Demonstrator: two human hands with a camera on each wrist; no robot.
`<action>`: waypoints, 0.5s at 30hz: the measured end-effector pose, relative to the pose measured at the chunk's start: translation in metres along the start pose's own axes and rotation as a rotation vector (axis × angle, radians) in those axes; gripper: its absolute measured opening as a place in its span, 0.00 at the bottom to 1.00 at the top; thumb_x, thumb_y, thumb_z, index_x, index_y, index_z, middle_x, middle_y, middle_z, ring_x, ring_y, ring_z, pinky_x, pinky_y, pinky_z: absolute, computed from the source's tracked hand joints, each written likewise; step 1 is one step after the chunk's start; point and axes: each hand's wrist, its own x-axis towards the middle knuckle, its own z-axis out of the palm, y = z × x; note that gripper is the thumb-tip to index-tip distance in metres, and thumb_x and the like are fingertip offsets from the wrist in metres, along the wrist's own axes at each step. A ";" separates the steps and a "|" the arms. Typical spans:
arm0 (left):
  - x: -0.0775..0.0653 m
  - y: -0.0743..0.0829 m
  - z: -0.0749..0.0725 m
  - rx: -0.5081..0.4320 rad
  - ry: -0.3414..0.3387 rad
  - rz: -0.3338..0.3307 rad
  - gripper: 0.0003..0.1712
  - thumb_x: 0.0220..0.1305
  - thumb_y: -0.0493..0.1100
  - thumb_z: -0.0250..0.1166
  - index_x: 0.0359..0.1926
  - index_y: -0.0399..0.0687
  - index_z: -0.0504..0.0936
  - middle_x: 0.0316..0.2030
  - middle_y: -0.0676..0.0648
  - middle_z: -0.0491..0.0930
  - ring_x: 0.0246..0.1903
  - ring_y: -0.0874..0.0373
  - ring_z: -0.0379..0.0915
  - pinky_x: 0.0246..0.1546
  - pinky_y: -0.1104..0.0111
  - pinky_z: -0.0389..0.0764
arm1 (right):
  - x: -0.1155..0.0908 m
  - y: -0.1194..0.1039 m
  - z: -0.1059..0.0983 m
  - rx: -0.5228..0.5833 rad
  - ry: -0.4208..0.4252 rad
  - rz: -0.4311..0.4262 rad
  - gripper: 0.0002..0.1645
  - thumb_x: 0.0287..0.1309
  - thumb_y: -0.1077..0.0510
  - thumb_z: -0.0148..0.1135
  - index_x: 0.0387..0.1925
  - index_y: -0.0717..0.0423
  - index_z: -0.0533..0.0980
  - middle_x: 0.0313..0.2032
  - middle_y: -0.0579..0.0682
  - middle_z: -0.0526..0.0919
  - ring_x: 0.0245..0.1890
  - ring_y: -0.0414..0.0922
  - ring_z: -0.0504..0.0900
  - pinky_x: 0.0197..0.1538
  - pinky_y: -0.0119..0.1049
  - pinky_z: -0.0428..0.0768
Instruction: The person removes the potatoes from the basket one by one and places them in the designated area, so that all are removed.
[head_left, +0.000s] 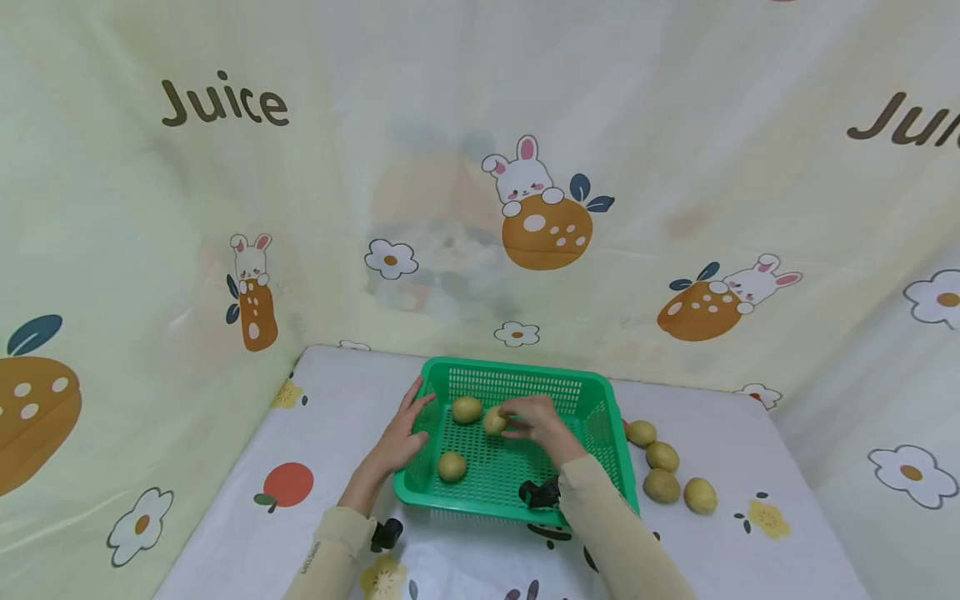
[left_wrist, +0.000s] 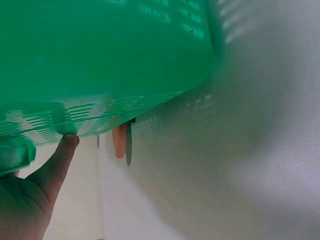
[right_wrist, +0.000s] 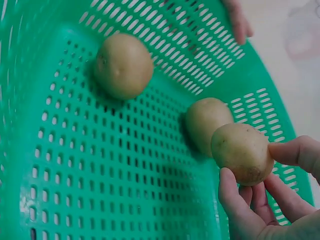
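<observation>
A green plastic basket (head_left: 517,505) with slotted walls stands on the table. At its left side my left hand (head_left: 401,437) holds the rim (left_wrist: 15,155), with one digit against the outer wall in the left wrist view and the other fingers partly hidden. Inside the basket, my right hand (head_left: 532,417) pinches a potato (right_wrist: 242,154) between thumb and fingers. Close beside that one is a second potato (head_left: 467,409), partly covered in the right wrist view. A third potato (head_left: 452,467) lies toward the basket's front left.
Several potatoes (head_left: 662,485) lie on the table to the right of the basket, with something red partly hidden behind the basket's edge. A printed white cloth (head_left: 247,533) covers the table. Printed curtains (head_left: 450,167) hang behind and at both sides.
</observation>
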 end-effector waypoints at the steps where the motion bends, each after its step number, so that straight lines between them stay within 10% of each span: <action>1: 0.000 0.000 0.000 -0.001 0.000 0.000 0.40 0.50 0.30 0.52 0.69 0.31 0.64 0.77 0.39 0.41 0.74 0.39 0.40 0.66 0.39 0.55 | -0.001 -0.001 -0.002 0.008 0.000 -0.001 0.12 0.53 0.71 0.66 0.41 0.72 0.81 0.37 0.59 0.84 0.41 0.56 0.86 0.41 0.47 0.85; 15: -0.001 -0.003 0.003 0.006 0.007 0.002 0.40 0.51 0.29 0.53 0.70 0.33 0.64 0.77 0.40 0.41 0.74 0.38 0.40 0.66 0.38 0.54 | -0.026 -0.020 -0.042 0.058 -0.012 -0.085 0.20 0.58 0.67 0.65 0.52 0.72 0.78 0.52 0.63 0.78 0.40 0.48 0.84 0.46 0.46 0.83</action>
